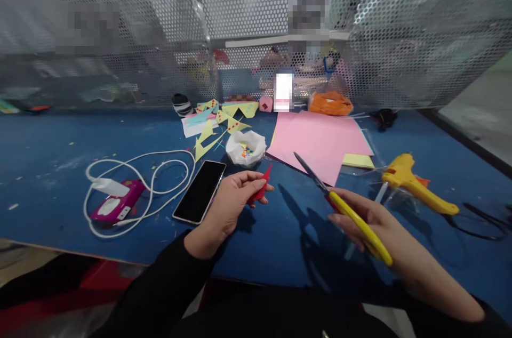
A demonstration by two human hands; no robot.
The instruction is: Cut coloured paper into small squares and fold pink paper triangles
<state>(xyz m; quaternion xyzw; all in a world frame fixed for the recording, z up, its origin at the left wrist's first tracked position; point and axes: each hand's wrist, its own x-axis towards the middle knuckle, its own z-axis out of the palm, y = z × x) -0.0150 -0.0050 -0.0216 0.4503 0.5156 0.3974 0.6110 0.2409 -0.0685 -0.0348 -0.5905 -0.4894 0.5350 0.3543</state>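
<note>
Between the thumb and fingers of my left hand (236,196) is a small pointed piece of red paper (264,183). My right hand (368,220) grips a pair of scissors (356,218) by yellow-and-red handles. Their dark blades look closed and point up and to the left, apart from the red paper. Just beyond my left hand stands a white bowl (236,152) with small coloured bits inside. Pink paper sheets (308,138) lie beyond the scissors, with yellow paper partly under them.
A phone (202,188) lies left of my left hand, near a purple power strip (120,202) with a looped white cable (150,204). Yellow paper scraps (206,138) lie behind. On the right rests a yellow glue gun (420,186). A perforated metal screen (256,7) borders the blue table (48,167).
</note>
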